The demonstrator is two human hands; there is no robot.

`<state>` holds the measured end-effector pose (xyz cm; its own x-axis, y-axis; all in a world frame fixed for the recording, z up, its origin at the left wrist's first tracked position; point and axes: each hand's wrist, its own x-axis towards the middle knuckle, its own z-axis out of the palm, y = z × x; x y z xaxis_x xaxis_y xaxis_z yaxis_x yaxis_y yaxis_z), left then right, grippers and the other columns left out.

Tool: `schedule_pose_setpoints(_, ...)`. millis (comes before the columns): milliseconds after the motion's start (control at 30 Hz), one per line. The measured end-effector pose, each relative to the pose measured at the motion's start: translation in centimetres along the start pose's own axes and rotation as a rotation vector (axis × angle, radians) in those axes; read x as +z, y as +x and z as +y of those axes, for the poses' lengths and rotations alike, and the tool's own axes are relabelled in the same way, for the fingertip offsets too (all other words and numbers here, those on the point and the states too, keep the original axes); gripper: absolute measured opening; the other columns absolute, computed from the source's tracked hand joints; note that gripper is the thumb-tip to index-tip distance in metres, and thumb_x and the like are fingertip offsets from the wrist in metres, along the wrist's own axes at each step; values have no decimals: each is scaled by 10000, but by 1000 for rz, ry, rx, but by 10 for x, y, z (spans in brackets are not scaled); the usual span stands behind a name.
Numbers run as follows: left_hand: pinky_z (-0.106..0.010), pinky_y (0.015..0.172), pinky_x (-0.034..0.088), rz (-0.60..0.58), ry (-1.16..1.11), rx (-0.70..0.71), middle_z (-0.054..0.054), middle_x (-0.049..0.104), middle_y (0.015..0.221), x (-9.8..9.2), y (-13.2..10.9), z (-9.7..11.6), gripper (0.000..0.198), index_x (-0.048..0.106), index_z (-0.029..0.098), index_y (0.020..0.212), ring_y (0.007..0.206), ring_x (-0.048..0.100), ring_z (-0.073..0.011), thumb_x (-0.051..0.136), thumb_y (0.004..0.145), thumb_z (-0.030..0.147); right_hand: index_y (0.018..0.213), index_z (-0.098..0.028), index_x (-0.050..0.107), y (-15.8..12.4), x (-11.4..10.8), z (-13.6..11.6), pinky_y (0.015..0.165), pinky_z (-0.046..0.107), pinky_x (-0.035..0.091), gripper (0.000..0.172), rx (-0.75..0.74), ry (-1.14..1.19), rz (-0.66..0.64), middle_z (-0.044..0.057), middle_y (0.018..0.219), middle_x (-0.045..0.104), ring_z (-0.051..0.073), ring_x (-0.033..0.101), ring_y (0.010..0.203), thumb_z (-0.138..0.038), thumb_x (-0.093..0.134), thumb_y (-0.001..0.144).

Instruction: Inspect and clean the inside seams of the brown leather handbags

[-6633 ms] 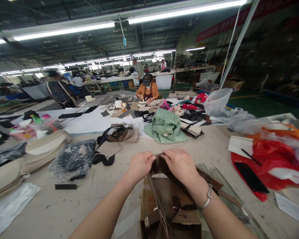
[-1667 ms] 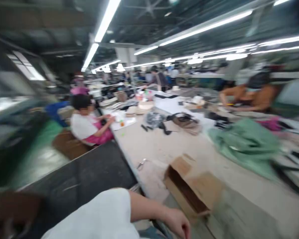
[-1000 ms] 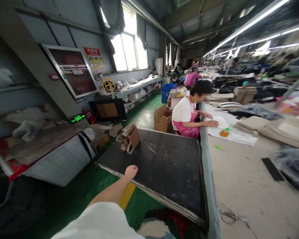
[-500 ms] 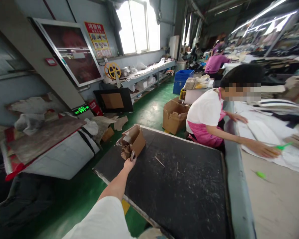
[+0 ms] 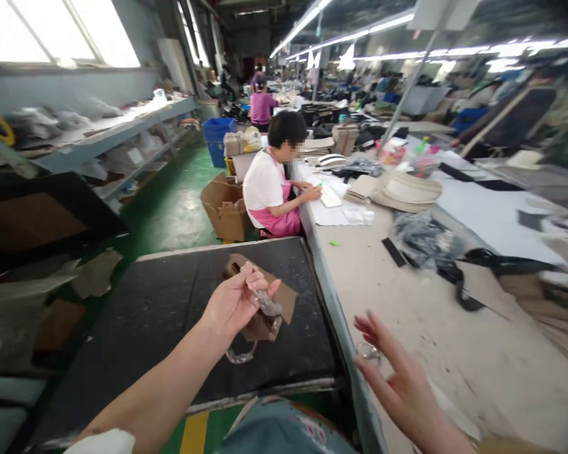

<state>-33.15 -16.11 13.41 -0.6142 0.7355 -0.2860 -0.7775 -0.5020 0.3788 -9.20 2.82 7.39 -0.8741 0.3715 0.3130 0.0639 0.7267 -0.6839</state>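
**A:** Left hand (image 5: 234,302): state?

**B:** Closed. Thumb and fingers pinch the top of a brown bag (image 5: 286,297), at a part wrapped in clear plastic (image 5: 267,307). The bag is lifted and hangs just above the black table (image 5: 161,315). A plastic-covered loop dangles below the hand.

**A:** Right hand (image 5: 397,384)?

**B:** Spread wide, fingers apart, nothing in it. Low in view, over the near edge of the beige worktable (image 5: 407,296), well apart from the bag.

**A:** Beyond the hands?

**B:** Seated co-worker (image 5: 267,189), white top w/ pink apron, at the far end of the black table. That person's hand rests on white sheets (image 5: 341,214) on the worktable. Cardboard box (image 5: 224,208) on the green floor (image 5: 170,208) just beside that person; blue bin (image 5: 216,132) farther back.

**A:** On the worktable?

**B:** Stack of beige cut pieces (image 5: 404,189), black plastic bundle (image 5: 421,236) and black strap (image 5: 459,287), all mid-table. Right side is blurred, detail not legible.

**A:** Left bkgd?

**B:** Wall shelf (image 5: 108,135) w/ misc. items, under bright windows.
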Motion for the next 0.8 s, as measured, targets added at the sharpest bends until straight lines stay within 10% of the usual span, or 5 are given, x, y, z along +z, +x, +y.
schedule_pose_setpoints(167,-372,901,473,-218,159,-288,-15,557,703,82,8,-126,177,532,130,799,685,589,-100,408,914,182,1372,-196,309,11,-28,-33,852,383,478,578,-36,60,43,121,1197,558,240,554,1039,-295,530,848)
schedule_pose_setpoints(300,-381,942,425,-648,678,-244,-125,615,1052,126,12,-176,234,610,119,973,1035,565,-231,536,852,306,1082,-206,568,-29,-93,-26,597,259,456,245,179,247,504,18,776,582,132,535,652,-318,505,874)
schedule_pose_setpoints(433,-354,1050,291,-382,1152,173,-69,343,1423,95,35,-219,491,510,223,1206,1318,268,-256,628,766,406,952,-186,583,-82,-179,-31,424,178,291,156,163,633,958,-91,513,319,52,258,419,-310,519,880)
schedule_pose_setpoints(633,-442,779,463,-157,1031,-842,-196,591,1042,2,13,-359,650,492,99,1142,961,589,-321,522,742,610,915,-166,591,-165,-253,-48,367,154,178,193,153,848,1143,-94,519,224,47,134,415,-331,492,902)
schedule_pose_setpoints(800,-200,544,466,-157,429,-1068,6,480,599,49,-45,-420,214,538,94,883,448,477,-59,403,904,260,912,-140,588,-245,-291,-68,360,129,233,189,88,946,1327,-89,569,143,38,144,416,-311,509,897)
